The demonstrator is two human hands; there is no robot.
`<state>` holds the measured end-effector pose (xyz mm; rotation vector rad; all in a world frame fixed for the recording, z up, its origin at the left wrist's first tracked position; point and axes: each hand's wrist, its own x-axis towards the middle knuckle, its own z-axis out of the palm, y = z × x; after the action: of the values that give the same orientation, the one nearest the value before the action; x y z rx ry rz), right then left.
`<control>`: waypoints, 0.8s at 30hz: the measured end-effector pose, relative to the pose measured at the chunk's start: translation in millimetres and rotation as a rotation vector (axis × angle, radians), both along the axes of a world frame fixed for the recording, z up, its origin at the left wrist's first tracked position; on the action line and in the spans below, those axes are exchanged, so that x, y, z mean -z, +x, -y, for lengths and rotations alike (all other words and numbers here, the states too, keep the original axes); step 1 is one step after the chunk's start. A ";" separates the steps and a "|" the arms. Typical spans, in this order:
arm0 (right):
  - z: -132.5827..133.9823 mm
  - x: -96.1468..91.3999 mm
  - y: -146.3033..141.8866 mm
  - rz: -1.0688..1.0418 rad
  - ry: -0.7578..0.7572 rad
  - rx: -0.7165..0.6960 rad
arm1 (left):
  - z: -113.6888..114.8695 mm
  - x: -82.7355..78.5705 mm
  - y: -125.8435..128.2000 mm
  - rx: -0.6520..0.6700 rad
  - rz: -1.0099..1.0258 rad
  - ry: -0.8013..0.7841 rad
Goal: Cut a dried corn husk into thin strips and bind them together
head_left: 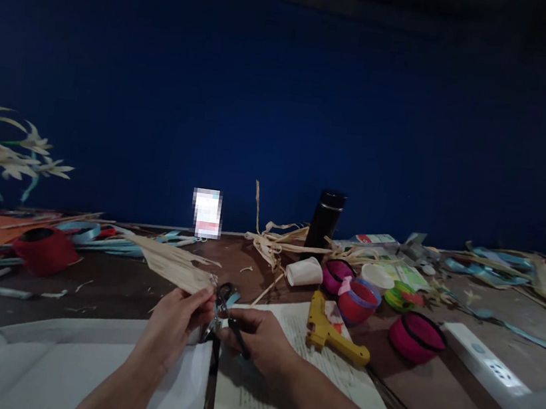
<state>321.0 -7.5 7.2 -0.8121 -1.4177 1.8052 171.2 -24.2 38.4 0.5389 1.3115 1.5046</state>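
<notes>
My left hand point(175, 324) pinches the near end of a long dried, tan leaf strip point(173, 264) that reaches up and to the left over the brown table point(428, 399). My right hand point(255, 340) is closed round the black handles of a pair of scissors point(223, 307). The scissors sit right at the end of the leaf that my left fingers hold. Both hands hover above white printed paper sheets point(273, 392) at the table's near edge.
A yellow glue gun point(331, 333) lies right of my hands, its cord trailing toward me. Behind it are red and magenta bowls point(357, 301), a white cup on its side point(304, 272), a black bottle point(323, 223) and dried husks point(273, 241). A white power strip point(484, 358) lies at the right. Blue strips and a red pouch point(45, 250) lie left.
</notes>
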 end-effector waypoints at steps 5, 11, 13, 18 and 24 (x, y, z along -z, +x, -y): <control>-0.2 0.5 -0.7 -0.014 -0.019 0.020 | 0.3 -3.8 2.4 -0.009 0.009 -0.021; -0.2 4.9 -4.2 -0.037 -0.056 0.058 | 1.7 -3.7 3.4 0.051 0.008 -0.030; 0.1 4.7 -4.8 -0.036 -0.057 0.053 | 1.4 -3.0 2.9 0.058 0.010 -0.026; 0.3 5.5 -3.9 -0.019 -0.023 0.045 | 0.1 -1.3 1.4 0.042 0.003 -0.036; 2.6 2.7 -3.7 -0.001 0.013 0.049 | -0.2 -0.3 -0.7 0.052 -0.024 -0.048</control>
<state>317.2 -10.0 4.5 -0.8325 -1.3960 1.7568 170.5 -24.0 38.7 0.5578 1.3393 1.4248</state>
